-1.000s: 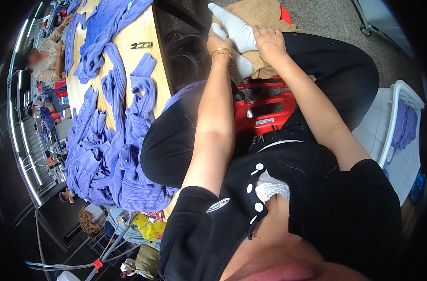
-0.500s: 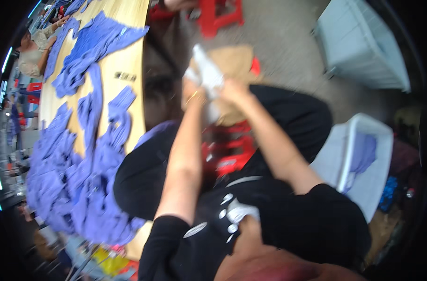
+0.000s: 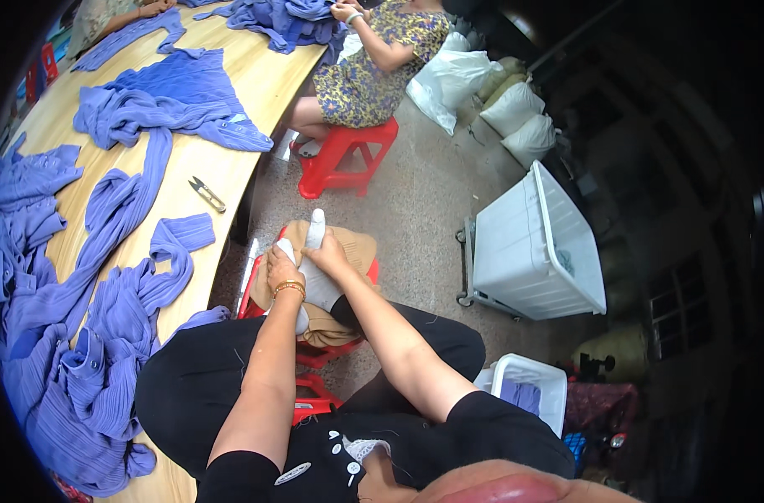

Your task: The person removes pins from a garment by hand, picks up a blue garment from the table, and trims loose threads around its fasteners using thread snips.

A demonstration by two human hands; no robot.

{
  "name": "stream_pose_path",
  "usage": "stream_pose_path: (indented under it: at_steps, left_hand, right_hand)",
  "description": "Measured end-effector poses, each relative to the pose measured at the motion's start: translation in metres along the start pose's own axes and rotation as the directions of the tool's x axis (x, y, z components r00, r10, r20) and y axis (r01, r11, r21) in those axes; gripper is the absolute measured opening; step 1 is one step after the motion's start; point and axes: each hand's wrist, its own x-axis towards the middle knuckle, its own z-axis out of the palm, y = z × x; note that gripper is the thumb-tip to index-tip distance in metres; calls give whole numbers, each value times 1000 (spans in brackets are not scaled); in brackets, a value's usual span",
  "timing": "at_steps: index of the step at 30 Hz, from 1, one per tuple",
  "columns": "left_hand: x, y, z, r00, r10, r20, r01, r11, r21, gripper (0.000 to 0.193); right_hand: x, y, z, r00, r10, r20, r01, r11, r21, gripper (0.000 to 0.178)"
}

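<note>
My feet, in whitish socks, rest on a tan cushion (image 3: 354,241) over a red stool (image 3: 253,292). With bent fingers, my left hand (image 3: 283,270), a gold-coloured bracelet at its wrist, grips one socked foot near the toes. Beside it, my right hand (image 3: 327,253) is wrapped round the other socked foot (image 3: 318,289), whose toe end points up past the fingers. The two hands are close together, and part of each foot is hidden behind them.
Rumpled purple ribbed cardigans (image 3: 105,369) cover much of the wooden table (image 3: 176,239) at left, near thread snips (image 3: 206,194). A co-worker (image 3: 382,67) sits ahead on a red stool (image 3: 348,155). A wheeled white bin (image 3: 524,251), a white basket (image 3: 552,394) and white sacks (image 3: 449,80) stand at right.
The view has swung and sharpened, bringing the co-worker, the sacks and the snips clearly into sight. Both hands are still at my socked feet.
</note>
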Motion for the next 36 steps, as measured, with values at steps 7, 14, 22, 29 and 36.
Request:
stream_pose_path:
  at_steps: [7, 14, 22, 29, 36]
  left_hand:
    - [1, 7, 6, 999, -32, 2, 32, 999, 20, 73]
    - [-2, 8, 6, 999, -2, -42, 4, 999, 52, 76]
    - [-1, 4, 6, 999, -11, -31, 12, 1000, 18, 74]
    - [2, 3, 6, 999, -24, -43, 24, 1000, 9, 76]
    - [3, 12, 2, 1000, -12, -1, 12, 1000, 20, 56]
  right_hand:
    - [37, -8, -4, 992, 119, -46, -123, 989, -84, 64]
    - [45, 6, 3, 996, 91, -15, -92, 995, -48, 64]
    - [40, 19, 9, 997, 73, -18, -73, 997, 35, 58]
    - [43, 14, 9, 993, 111, 43, -115, 988, 103, 54]
    - [58, 24, 9, 992, 115, 55, -120, 988, 95, 51]
